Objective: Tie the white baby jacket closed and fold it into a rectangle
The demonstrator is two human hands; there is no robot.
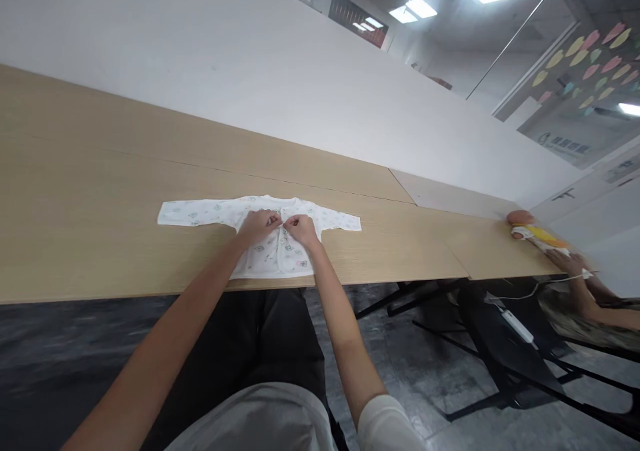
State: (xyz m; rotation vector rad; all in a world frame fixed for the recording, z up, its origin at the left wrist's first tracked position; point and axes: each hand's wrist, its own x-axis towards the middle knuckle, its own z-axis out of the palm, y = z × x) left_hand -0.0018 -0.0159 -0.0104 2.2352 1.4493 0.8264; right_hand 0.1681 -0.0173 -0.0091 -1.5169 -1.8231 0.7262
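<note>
A small white baby shirt (260,259) with a scattered print lies front up on the wooden table, both sleeves spread out sideways. Its front opening runs down the middle, below my fingers. My left hand (260,224) is closed in a pinch on the left side of that opening, near the chest. Facing it, my right hand (301,227) pinches the cloth on the other side, and the fingertips of both hands almost meet. Whatever small fastening may be between them is hidden by the fingers.
The wooden table (90,238) runs along a white wall (225,71). At the far right, another person's hands (567,261) rest by a doll (540,234) in yellow and white. A black chair (500,344) with a white power strip (517,324) stands below the table.
</note>
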